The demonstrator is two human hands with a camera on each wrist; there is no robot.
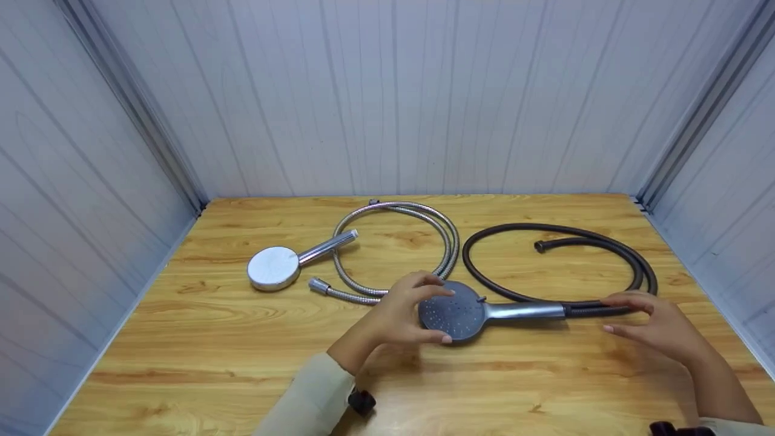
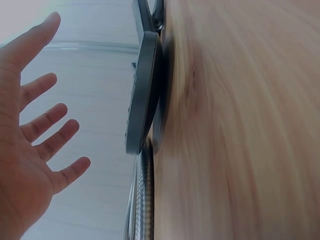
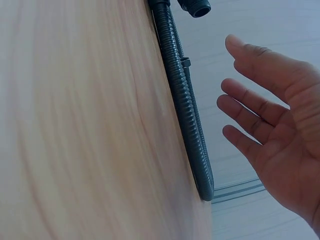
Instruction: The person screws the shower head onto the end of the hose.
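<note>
A dark grey shower head (image 1: 454, 312) lies face up, its handle (image 1: 525, 310) pointing right. My left hand (image 1: 402, 315) hovers over its left side, fingers spread; the left wrist view shows a gap between the hand and the shower head (image 2: 142, 95). Off the handle's end, my right hand (image 1: 657, 327) is held above a dark shower hose (image 1: 596, 312). In the right wrist view its fingers stand apart from the hose (image 3: 182, 100), holding nothing. A dark threaded end (image 3: 197, 7) shows at the top there. Whether handle and hose are joined I cannot tell.
Left on the wooden table (image 1: 200, 339) lies a chrome shower head (image 1: 273, 267) with a white face. Its handle overlaps a coiled chrome hose (image 1: 451, 236). The dark hose's other end (image 1: 540, 246) lies inside its loop. Pale panelled walls (image 1: 387, 103) enclose the table.
</note>
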